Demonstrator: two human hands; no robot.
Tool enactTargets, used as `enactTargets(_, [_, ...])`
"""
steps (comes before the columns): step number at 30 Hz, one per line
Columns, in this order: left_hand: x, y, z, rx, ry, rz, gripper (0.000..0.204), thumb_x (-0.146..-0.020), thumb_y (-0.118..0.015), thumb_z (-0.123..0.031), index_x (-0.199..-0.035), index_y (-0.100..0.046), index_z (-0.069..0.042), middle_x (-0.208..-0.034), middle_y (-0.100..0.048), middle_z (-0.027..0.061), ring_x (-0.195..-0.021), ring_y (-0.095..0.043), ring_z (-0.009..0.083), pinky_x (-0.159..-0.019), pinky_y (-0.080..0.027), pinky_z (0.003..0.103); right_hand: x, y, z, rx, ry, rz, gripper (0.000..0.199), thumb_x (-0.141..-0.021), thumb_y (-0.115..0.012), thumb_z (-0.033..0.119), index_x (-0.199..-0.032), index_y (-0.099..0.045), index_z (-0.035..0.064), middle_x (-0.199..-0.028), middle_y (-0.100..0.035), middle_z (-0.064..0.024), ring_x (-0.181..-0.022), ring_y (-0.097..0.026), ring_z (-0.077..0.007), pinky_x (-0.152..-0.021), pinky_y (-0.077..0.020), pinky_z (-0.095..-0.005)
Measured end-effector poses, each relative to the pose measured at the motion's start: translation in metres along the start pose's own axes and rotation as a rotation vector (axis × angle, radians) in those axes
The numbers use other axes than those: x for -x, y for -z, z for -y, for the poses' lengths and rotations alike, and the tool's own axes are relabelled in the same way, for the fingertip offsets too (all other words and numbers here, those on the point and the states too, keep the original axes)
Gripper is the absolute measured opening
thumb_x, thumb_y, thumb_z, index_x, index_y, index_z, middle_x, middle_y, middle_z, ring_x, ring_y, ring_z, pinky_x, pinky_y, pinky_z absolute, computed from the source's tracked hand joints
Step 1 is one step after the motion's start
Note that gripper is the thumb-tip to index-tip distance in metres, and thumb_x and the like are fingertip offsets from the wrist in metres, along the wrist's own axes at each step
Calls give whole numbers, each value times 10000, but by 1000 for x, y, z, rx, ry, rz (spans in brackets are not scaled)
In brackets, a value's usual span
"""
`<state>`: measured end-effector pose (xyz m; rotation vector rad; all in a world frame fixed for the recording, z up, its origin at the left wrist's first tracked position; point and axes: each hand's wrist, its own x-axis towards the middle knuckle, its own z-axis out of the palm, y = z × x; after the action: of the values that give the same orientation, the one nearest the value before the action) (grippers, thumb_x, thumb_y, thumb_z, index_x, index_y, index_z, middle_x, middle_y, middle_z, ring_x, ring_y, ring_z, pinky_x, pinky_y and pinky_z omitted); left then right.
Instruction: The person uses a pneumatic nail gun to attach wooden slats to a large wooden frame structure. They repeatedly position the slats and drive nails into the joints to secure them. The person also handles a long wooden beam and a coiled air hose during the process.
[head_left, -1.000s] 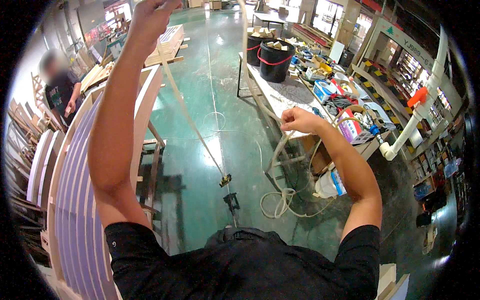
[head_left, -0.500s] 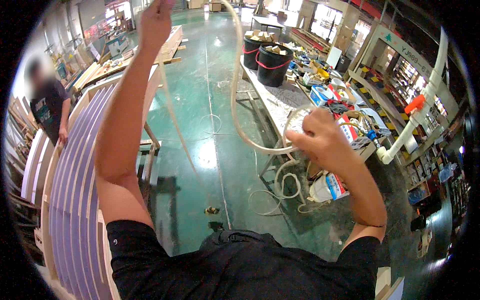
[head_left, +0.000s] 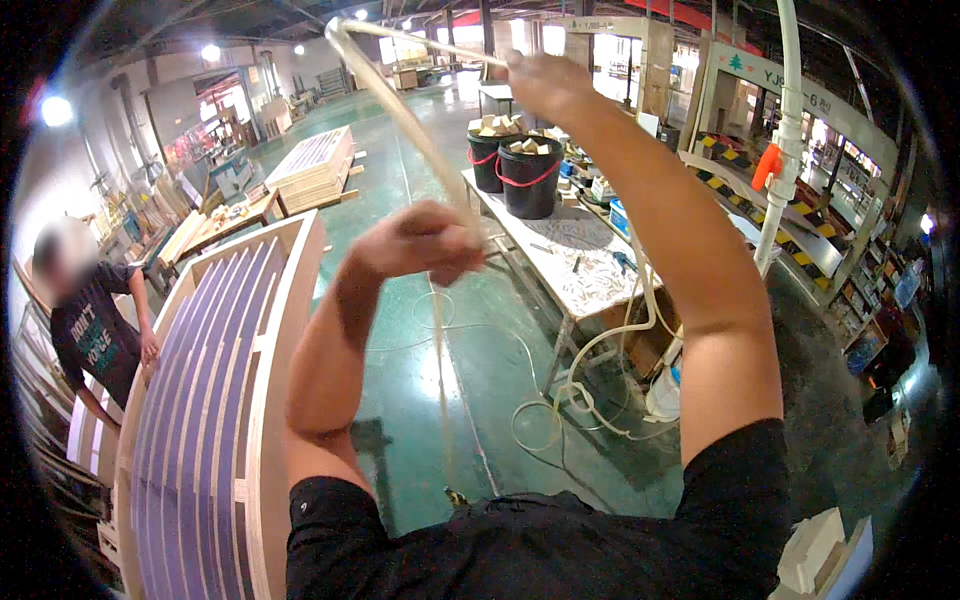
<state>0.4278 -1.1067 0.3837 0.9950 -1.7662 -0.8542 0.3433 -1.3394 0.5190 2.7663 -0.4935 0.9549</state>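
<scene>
The person's left hand is closed in a fist around a pale translucent hose, gripping it at about chest height in front of the body. Half a second ago this arm was stretched straight up and the hose ran high above; now the left hand has come down and inward, taking a fresh grip lower on the line. The right hand has done the opposite: it was low and beside the worktable, and it is now raised high and forward, fingers curled on the same hose, though how tightly it grips cannot be told from the blur. Between the two hands the hose makes a taut loop that peaks near the top of the view. Judged from this swap of heights, the person seems to be drawing the hose in hand over hand.

Below the left fist the hose drops straight toward the green floor, and more of it lies in loose coils by the legs of a white worktable. Two black buckets filled with wood offcuts stand at the table's far end. To the person's left a large wooden frame with purple slats stands on edge, and beyond it another person in a dark shirt rests a hand on the frame
</scene>
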Motion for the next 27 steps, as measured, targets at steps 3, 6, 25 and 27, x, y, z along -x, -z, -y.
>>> enactTargets(3, [82, 38, -23, 228, -87, -498, 438, -979, -573, -483, -806, -513, -85, -600, -328, -33, -470, -329, 85, -408, -272, 274, 25, -24, -27, 239, 59, 174, 421, -1006, -502, 407, -1264, -562, 79, -1120, -711, -143, -1016, -696, -331, -832, -552, -495])
enactTargets(6, [118, 48, -61, 424, -302, -865, 324, -1037, -525, -392, -945, -583, -86, -604, -378, -50, -468, -340, 35, -389, -245, 195, 68, -58, -65, 347, 77, 282, 272, -929, -608, 301, -1007, -747, 81, -1000, -732, -154, -961, -718, -320, -797, -573, -475])
enactTargets(25, [-55, 21, 15, -1251, -121, -110, 450, -777, -823, -440, -808, -621, -40, -776, -639, 165, -719, -652, 340, -663, -522, 434, -16, 69, -19, 175, 457, -541, 385, -927, -612, 294, -1238, -634, 67, -1010, -699, -197, -895, -676, -373, -781, -542, -486])
enactTargets(27, [-58, -3, 14, -1164, -55, -143, 478, -872, -750, -374, -619, -496, -57, -577, -448, 110, -563, -480, 233, -547, -422, 387, -14, 53, -3, 202, 164, -251, 412, -954, -558, 396, -1169, -652, 58, -983, -698, -230, -864, -688, -395, -764, -553, -484])
